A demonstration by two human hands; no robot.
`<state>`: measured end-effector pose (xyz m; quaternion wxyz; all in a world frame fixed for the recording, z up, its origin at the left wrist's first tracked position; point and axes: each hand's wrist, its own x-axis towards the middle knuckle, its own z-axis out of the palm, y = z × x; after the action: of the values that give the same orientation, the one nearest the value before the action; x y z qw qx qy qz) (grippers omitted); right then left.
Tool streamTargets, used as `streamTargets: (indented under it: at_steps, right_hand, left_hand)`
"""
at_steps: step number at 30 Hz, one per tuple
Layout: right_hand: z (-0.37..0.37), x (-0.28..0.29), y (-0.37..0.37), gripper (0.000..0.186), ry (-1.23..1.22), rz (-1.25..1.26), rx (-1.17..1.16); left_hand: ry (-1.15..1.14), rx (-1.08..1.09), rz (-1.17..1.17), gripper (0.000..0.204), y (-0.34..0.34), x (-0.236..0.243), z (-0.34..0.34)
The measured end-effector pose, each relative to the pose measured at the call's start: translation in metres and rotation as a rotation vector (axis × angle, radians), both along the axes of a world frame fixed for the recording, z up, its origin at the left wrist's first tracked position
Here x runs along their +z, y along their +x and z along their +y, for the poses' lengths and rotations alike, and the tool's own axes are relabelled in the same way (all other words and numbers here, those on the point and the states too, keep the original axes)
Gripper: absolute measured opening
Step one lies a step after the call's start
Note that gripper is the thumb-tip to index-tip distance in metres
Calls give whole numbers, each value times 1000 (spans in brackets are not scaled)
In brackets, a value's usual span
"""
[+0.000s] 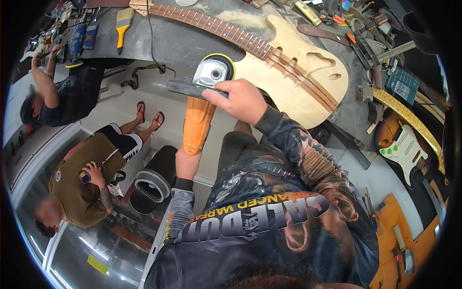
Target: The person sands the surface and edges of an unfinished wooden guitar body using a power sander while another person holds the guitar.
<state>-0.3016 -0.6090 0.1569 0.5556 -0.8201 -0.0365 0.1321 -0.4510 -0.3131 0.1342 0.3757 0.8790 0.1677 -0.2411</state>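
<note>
An orange angle grinder with a grey metal head and a round, yellow-edged sanding disc is in both my hands. My left hand is closed round the rear of its body, the fingers partly hidden beneath. My right hand grips the black side handle, thumb along it. Beyond the grinder, an unfinished pale wood electric guitar lies on the grey bench, its neck pointing left. The disc is at the guitar body's near left edge; whether they touch I cannot tell.
A yellow-handled paintbrush lies at the bench's back left, near a dark cord. Clamps and tools crowd the right, beside a sunburst guitar. A person holding a phone and another person are at left, near a dark bin.
</note>
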Motion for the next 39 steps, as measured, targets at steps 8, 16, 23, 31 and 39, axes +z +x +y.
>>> streamTargets:
  at_steps: [8, 16, 23, 31, 39]
  right_hand:
    - [-30, -3, -41, 48, 69, 55, -77]
    - [5, -10, 2, 57, -36, -78, 43]
    - [-9, -9, -20, 58, -18, -48, -21]
    - [-6, -7, -17, 47, -41, -100, -25]
    - [-62, 0, -69, 46, -21, 1, -141]
  left_hand:
    - [30, -111, 44, 29, -18, 1, -18]
    - [35, 21, 15, 32, -14, -3, -1]
    - [-10, 16, 28, 30, -23, -3, -10]
    - [-10, 3, -14, 27, -17, -5, -6]
    - [12, -153, 50, 28, -22, -2, -39]
